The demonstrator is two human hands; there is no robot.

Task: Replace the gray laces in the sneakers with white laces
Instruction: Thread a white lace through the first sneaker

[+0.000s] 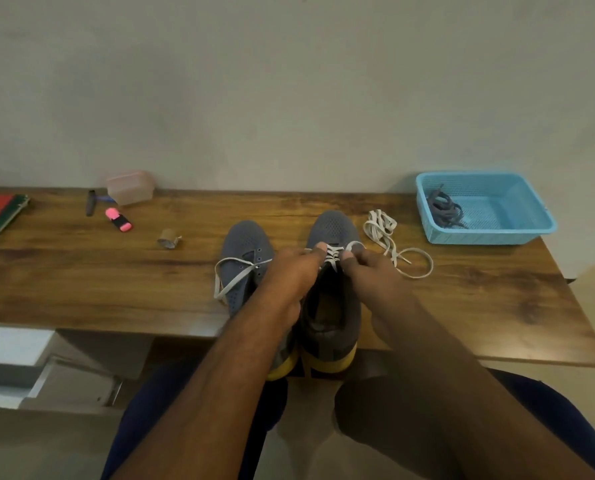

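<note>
Two gray sneakers of perforated knit mesh with thick yellow soles stand side by side on a glossy wood-grain table (116, 292), toes pointing away from the person. The right sneaker (334, 306) sits directly under both hands; flat white lace (332, 257) already crisscrosses its lower eyelets. The left hand (294, 271) has its fingers curled at the left edge of that lacing, pinching the flat woven strand, which runs off to the left in a loose loop across the left sneaker (245, 251). The right hand (368, 268) mirrors it on the other side, fingertips curled and pinching the lace at the eyelets. The two hands are close together, only the lacing between them.

Just right of the right hand lies a second white lace (389, 240), bundled at one end and trailing into an open loop. Farther right, a light blue plastic basket (528, 233) with latticed walls holds the tangled gray laces (445, 207). Well left of the left hand are a small cardboard roll (167, 238), a stubby pink highlighter (118, 219), a dark pen (90, 202) and a translucent pink lidded box (131, 186).
</note>
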